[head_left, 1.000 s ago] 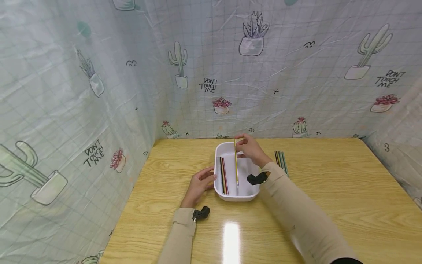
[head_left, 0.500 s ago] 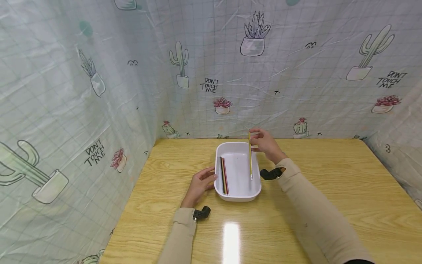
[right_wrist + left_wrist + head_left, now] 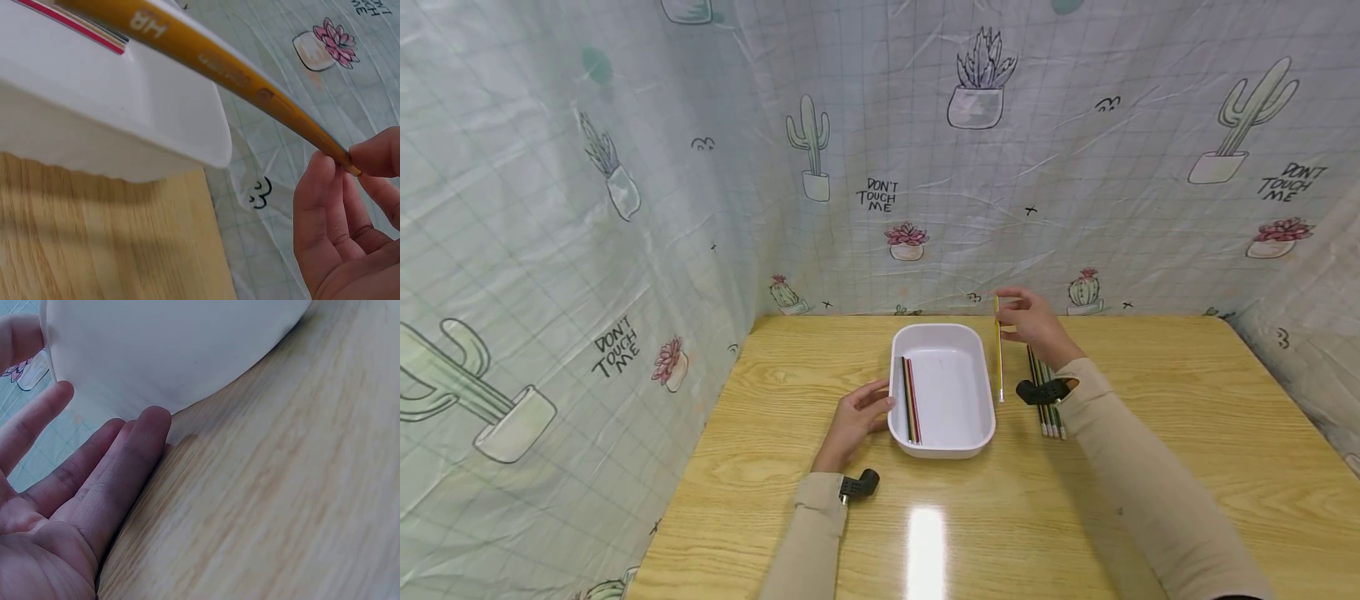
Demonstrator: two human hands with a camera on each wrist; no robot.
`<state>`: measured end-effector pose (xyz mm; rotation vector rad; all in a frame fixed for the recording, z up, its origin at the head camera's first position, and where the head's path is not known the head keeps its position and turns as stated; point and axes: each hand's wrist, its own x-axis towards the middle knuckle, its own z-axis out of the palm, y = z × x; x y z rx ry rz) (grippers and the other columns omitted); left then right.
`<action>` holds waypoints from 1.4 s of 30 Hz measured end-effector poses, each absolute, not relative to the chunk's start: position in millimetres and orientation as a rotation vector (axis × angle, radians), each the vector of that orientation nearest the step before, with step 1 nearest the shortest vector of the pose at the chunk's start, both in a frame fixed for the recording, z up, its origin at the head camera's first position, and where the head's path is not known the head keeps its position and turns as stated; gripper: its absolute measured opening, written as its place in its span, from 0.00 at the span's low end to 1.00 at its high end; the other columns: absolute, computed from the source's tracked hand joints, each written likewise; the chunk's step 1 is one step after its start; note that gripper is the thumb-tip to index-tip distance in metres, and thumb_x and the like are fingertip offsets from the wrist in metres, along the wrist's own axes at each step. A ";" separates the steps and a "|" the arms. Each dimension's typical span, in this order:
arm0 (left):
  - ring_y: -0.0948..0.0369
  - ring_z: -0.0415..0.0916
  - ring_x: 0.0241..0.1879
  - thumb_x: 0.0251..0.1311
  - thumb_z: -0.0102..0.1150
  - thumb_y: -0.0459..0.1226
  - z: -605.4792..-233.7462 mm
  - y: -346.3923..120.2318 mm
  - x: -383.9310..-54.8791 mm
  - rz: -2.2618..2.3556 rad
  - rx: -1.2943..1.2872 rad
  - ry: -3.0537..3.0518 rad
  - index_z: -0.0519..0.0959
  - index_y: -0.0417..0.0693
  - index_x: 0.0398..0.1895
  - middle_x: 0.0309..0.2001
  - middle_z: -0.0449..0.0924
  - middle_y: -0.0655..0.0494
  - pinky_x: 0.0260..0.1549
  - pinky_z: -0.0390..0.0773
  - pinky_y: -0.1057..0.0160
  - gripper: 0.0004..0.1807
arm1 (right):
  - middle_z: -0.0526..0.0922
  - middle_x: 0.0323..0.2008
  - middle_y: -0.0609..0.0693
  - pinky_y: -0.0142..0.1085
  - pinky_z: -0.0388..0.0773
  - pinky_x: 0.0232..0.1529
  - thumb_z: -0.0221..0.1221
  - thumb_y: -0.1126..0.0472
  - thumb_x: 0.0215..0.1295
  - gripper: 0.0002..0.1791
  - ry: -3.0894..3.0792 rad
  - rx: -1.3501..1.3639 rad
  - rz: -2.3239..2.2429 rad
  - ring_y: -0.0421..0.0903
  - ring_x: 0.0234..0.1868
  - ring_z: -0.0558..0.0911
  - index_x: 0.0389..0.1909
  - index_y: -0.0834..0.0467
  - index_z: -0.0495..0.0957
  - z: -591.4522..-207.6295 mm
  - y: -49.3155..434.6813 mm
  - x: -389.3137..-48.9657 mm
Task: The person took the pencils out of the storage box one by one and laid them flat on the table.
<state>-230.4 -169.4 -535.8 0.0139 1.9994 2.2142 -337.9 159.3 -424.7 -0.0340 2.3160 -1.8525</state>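
Right grip [image 3: 1033,323] pinches a yellow pencil [image 3: 999,358] by its far end, just right of the white tray [image 3: 942,453].

Near edge of the counter [image 3: 1187,467] is cut off; the left grip [image 3: 852,421], fingers extended, touches the tray's left wall. Packed pencils [image 3: 911,400] lie inside along that wall, hard to count. Past the tray's right edge, loose pencils [image 3: 1054,431] lie partly hidden by the right wrist camera [image 3: 1043,392]. The step looks like moving one pencil between the two sets; next likely calls for lowering it level, pinch firm. Whether its lower end touches the counter is unclear.
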 end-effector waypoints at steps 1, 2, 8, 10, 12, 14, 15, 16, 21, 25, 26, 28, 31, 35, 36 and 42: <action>0.58 0.82 0.53 0.66 0.67 0.35 -535.8 -169.4 -230.5 2.214 0.013 2.001 0.78 0.47 0.67 0.62 0.78 0.39 0.51 0.89 0.56 0.25 | 0.70 0.54 0.54 0.40 0.88 0.50 0.53 0.63 0.77 0.29 2.317 -0.029 -1.852 0.50 0.50 0.78 0.76 0.57 0.62 -424.6 162.0 -337.9; 0.58 0.82 0.53 0.66 0.67 0.35 -535.8 -169.3 -230.5 2.214 0.011 2.004 0.78 0.47 0.67 0.62 0.78 0.39 0.51 0.89 0.56 0.25 | 0.70 0.54 0.54 0.40 0.88 0.51 0.53 0.62 0.77 0.29 2.319 -0.026 -1.851 0.50 0.50 0.78 0.76 0.57 0.61 -424.7 164.8 -337.9; 0.57 0.82 0.52 0.67 0.66 0.36 -536.1 -169.0 -231.2 2.205 0.018 2.020 0.77 0.45 0.68 0.62 0.77 0.38 0.51 0.89 0.56 0.26 | 0.72 0.56 0.56 0.37 0.88 0.48 0.52 0.61 0.78 0.29 2.346 -0.006 -1.845 0.49 0.51 0.78 0.78 0.56 0.61 -428.6 182.0 -336.9; 0.57 0.82 0.52 0.67 0.66 0.37 -536.2 -168.9 -231.4 2.199 0.019 2.024 0.76 0.45 0.68 0.63 0.77 0.38 0.51 0.89 0.56 0.26 | 0.71 0.56 0.56 0.36 0.88 0.47 0.51 0.61 0.79 0.29 2.353 -0.002 -1.844 0.48 0.50 0.79 0.78 0.56 0.61 -430.6 188.0 -335.8; 0.57 0.82 0.52 0.67 0.66 0.37 -536.1 -168.9 -231.3 2.200 0.011 2.019 0.77 0.46 0.68 0.63 0.78 0.39 0.51 0.89 0.56 0.26 | 0.71 0.56 0.56 0.35 0.89 0.47 0.51 0.60 0.79 0.29 2.369 0.000 -1.839 0.46 0.49 0.79 0.78 0.56 0.61 -432.9 193.9 -334.5; 0.58 0.82 0.53 0.67 0.66 0.37 -536.1 -168.9 -231.0 2.197 0.008 2.018 0.77 0.48 0.67 0.63 0.78 0.40 0.51 0.89 0.56 0.25 | 0.71 0.56 0.56 0.34 0.88 0.46 0.51 0.60 0.79 0.29 2.382 -0.004 -1.838 0.43 0.47 0.80 0.78 0.56 0.61 -435.5 199.4 -333.2; 0.58 0.82 0.53 0.67 0.66 0.37 -536.1 -169.0 -230.9 2.195 0.007 2.020 0.77 0.48 0.67 0.63 0.78 0.40 0.51 0.89 0.56 0.25 | 0.71 0.56 0.56 0.34 0.88 0.46 0.51 0.59 0.79 0.29 2.387 -0.003 -1.839 0.42 0.46 0.80 0.78 0.56 0.61 -437.0 202.0 -332.6; 0.58 0.82 0.53 0.67 0.67 0.37 -536.1 -169.0 -230.7 2.193 0.005 2.019 0.78 0.49 0.67 0.63 0.78 0.40 0.51 0.89 0.56 0.25 | 0.71 0.56 0.56 0.33 0.88 0.46 0.50 0.59 0.80 0.29 2.392 -0.005 -1.836 0.41 0.46 0.80 0.78 0.56 0.61 -438.6 204.8 -332.1; 0.58 0.82 0.53 0.67 0.67 0.37 -537.0 -169.7 -230.6 2.191 0.021 2.029 0.77 0.48 0.67 0.63 0.78 0.40 0.51 0.89 0.55 0.25 | 0.70 0.59 0.58 0.34 0.88 0.47 0.50 0.58 0.80 0.30 2.387 0.005 -1.819 0.38 0.44 0.80 0.79 0.56 0.59 -444.1 216.1 -329.1; 0.58 0.82 0.52 0.67 0.66 0.37 -537.4 -170.0 -230.8 2.195 0.028 2.027 0.77 0.48 0.67 0.62 0.78 0.39 0.50 0.89 0.56 0.25 | 0.70 0.59 0.60 0.35 0.88 0.46 0.49 0.62 0.79 0.31 2.367 0.020 -1.821 0.42 0.44 0.80 0.79 0.59 0.57 -440.4 219.7 -321.6; 0.59 0.82 0.52 0.67 0.66 0.37 -537.5 -170.0 -230.9 2.195 0.028 2.026 0.77 0.48 0.67 0.62 0.78 0.39 0.50 0.89 0.56 0.25 | 0.71 0.58 0.59 0.35 0.88 0.47 0.49 0.63 0.79 0.31 2.365 0.031 -1.819 0.43 0.45 0.81 0.79 0.60 0.57 -438.8 220.2 -319.0; 0.59 0.82 0.52 0.67 0.66 0.36 -537.9 -170.1 -231.1 2.199 0.027 2.023 0.78 0.48 0.67 0.62 0.78 0.39 0.50 0.90 0.56 0.25 | 0.71 0.56 0.59 0.37 0.88 0.47 0.49 0.63 0.79 0.31 2.361 0.044 -1.814 0.45 0.46 0.80 0.79 0.62 0.56 -436.2 220.8 -314.1; 0.59 0.82 0.52 0.67 0.66 0.36 -538.4 -170.2 -231.4 2.204 0.027 2.020 0.78 0.47 0.67 0.63 0.78 0.39 0.50 0.90 0.56 0.25 | 0.71 0.54 0.58 0.37 0.88 0.48 0.49 0.62 0.79 0.31 2.376 0.059 -1.802 0.46 0.46 0.79 0.79 0.62 0.56 -444.9 226.1 -314.6; 0.58 0.82 0.53 0.67 0.66 0.36 -538.2 -169.6 -230.6 2.211 0.021 2.010 0.77 0.47 0.67 0.63 0.77 0.38 0.50 0.89 0.56 0.25 | 0.71 0.56 0.58 0.35 0.88 0.47 0.49 0.59 0.80 0.32 2.390 0.057 -1.786 0.43 0.46 0.79 0.80 0.60 0.55 -466.8 238.6 -322.3; 0.57 0.82 0.53 0.67 0.66 0.36 -537.9 -169.4 -230.2 2.211 0.028 2.010 0.77 0.46 0.67 0.63 0.77 0.37 0.51 0.89 0.56 0.25 | 0.72 0.55 0.56 0.34 0.88 0.46 0.49 0.59 0.80 0.32 2.394 0.057 -1.783 0.42 0.45 0.79 0.80 0.59 0.55 -472.4 242.0 -324.7; 0.56 0.81 0.54 0.67 0.66 0.36 -535.9 -169.1 -229.1 2.217 0.034 1.997 0.77 0.46 0.68 0.63 0.77 0.37 0.52 0.89 0.55 0.25 | 0.74 0.53 0.55 0.36 0.88 0.45 0.49 0.62 0.79 0.32 2.403 0.090 -1.768 0.40 0.43 0.81 0.80 0.61 0.55 -480.9 250.5 -324.4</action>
